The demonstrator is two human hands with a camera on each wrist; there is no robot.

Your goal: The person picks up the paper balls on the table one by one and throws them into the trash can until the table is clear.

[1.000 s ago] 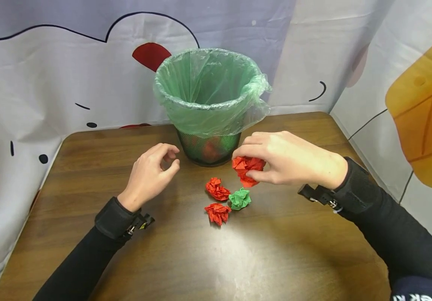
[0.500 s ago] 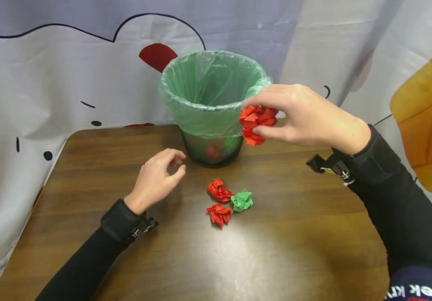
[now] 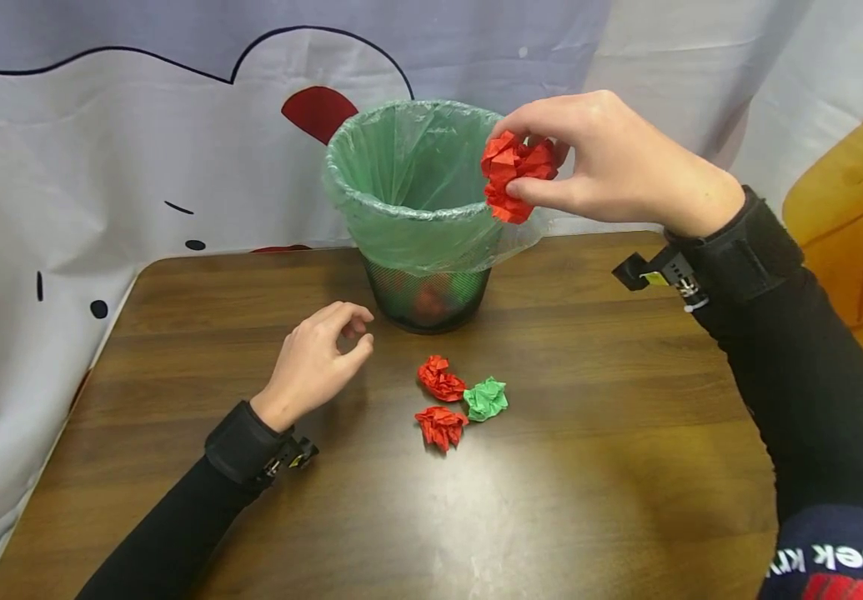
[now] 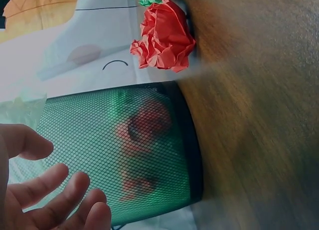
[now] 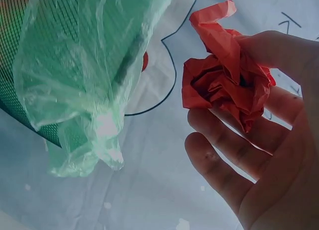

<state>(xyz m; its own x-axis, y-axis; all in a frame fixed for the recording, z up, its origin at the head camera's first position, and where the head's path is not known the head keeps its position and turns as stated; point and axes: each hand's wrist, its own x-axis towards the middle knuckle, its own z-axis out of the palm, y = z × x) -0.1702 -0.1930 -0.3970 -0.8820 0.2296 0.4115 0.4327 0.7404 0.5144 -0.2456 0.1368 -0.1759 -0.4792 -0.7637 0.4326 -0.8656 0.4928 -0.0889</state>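
My right hand (image 3: 604, 158) pinches a crumpled red paper ball (image 3: 515, 177) between thumb and fingers, raised at the right rim of the mesh bin. That bin (image 3: 431, 292) is lined with a green plastic bag (image 3: 408, 233); red shapes show through its mesh in the left wrist view. Loosely curled and holding nothing, my left hand (image 3: 314, 358) is over the table left of the bin's base. In front of the bin lie two crumpled red paper balls, one nearer the bin (image 3: 440, 379) and one closer to me (image 3: 441, 427), beside a green paper ball (image 3: 486, 399).
The bin stands near the back edge of a brown wooden table (image 3: 589, 483). A printed white curtain (image 3: 101, 167) hangs behind and along the sides. The bag's knotted end (image 5: 104, 135) sticks out at the bin's right side.
My right hand has lifted the red paper ball from low over the table to the height of the bin's rim. The left hand has hardly moved.
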